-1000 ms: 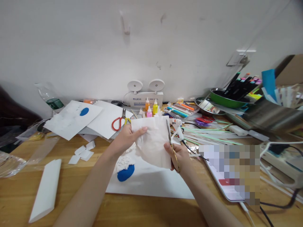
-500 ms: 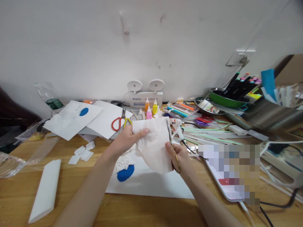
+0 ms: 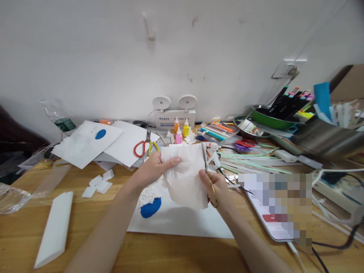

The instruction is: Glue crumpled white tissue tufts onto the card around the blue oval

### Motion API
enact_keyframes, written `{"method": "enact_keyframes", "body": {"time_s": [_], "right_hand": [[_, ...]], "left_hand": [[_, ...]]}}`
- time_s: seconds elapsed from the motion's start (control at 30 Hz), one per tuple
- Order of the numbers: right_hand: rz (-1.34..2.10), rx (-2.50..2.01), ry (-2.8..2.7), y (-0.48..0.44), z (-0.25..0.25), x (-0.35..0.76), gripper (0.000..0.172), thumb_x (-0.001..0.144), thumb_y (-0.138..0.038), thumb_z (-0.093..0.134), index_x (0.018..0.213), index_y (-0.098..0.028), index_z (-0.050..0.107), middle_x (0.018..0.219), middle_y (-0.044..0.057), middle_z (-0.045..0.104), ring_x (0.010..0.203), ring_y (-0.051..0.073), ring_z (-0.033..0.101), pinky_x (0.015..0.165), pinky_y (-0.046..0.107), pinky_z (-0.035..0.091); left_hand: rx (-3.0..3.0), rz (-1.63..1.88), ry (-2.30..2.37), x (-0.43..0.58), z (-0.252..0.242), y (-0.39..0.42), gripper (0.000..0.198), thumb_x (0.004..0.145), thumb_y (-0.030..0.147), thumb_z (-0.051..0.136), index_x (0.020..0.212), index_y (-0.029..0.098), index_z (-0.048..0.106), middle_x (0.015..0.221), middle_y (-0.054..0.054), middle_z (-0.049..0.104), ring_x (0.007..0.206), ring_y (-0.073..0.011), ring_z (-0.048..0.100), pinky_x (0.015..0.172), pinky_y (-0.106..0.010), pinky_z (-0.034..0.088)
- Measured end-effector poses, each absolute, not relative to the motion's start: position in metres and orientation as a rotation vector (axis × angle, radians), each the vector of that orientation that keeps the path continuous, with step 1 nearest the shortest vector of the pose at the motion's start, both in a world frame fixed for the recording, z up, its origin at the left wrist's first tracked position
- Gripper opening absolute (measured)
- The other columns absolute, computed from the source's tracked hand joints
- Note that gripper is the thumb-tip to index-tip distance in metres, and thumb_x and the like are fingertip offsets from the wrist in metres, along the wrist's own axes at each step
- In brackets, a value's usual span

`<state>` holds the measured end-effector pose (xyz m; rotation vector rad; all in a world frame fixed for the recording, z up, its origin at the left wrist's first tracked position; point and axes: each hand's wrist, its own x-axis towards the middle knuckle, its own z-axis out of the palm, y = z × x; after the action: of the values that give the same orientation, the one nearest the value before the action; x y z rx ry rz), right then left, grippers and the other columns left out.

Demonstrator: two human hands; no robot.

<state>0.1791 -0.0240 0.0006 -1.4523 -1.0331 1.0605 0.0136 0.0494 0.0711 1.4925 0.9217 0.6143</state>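
Note:
My left hand (image 3: 156, 167) pinches the left side of a thin white tissue sheet (image 3: 184, 178), thumb on top. In my right hand (image 3: 214, 187) are gold-handled scissors (image 3: 205, 159), their blades pointing away along the sheet's right edge. Whether the blades are around the tissue or beside it I cannot tell. Below the tissue lies a white paper sheet (image 3: 182, 223) bearing a blue oval (image 3: 151, 207) with crumpled white bits (image 3: 149, 195) along its upper side; part of it is hidden by my hands and the tissue.
Small white squares (image 3: 98, 185) and a folded white tissue pack (image 3: 55, 227) lie left. Red-and-yellow-handled pliers (image 3: 146, 144), paint bottles (image 3: 179, 136) and a glue gun (image 3: 214, 153) stand or lie behind. A phone (image 3: 270, 216) with cables is on the right.
The tissue has shifted slightly right, with my left hand moving a little the same way. The scissors stay at its right edge, their blades a little differently angled.

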Motion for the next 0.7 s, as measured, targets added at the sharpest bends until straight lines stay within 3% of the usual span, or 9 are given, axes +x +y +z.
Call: {"method": "enact_keyframes", "body": {"time_s": [0.27,0.7], "right_hand": [[1.068,-1.474,-1.012,-0.0208,-0.0045,0.1806,0.053,0.064,-0.068,0.049,0.048,-0.018,0.039,0.033,-0.005,0.036,0.027,0.008,0.037,0.024,0.019,0.027],[1.061,-1.463,-1.054,-0.0201,-0.0067,0.1824,0.053,0.064,-0.067,0.051,0.044,-0.019,0.039,0.031,-0.004,0.038,0.026,0.009,0.037,0.025,0.02,0.026]], "left_hand": [[1.53,0.592,0.962,0.0129,0.072,0.0506,0.037,0.071,0.045,0.06,0.091,0.013,0.063,0.089,-0.01,0.068,0.084,-0.0239,0.062,0.066,-0.03,0.05],[1.451,0.641,0.904,0.0146,0.0738,0.0504,0.031,0.071,0.034,0.063,0.095,0.014,0.064,0.085,-0.007,0.069,0.081,-0.0197,0.063,0.064,-0.023,0.05]]}}
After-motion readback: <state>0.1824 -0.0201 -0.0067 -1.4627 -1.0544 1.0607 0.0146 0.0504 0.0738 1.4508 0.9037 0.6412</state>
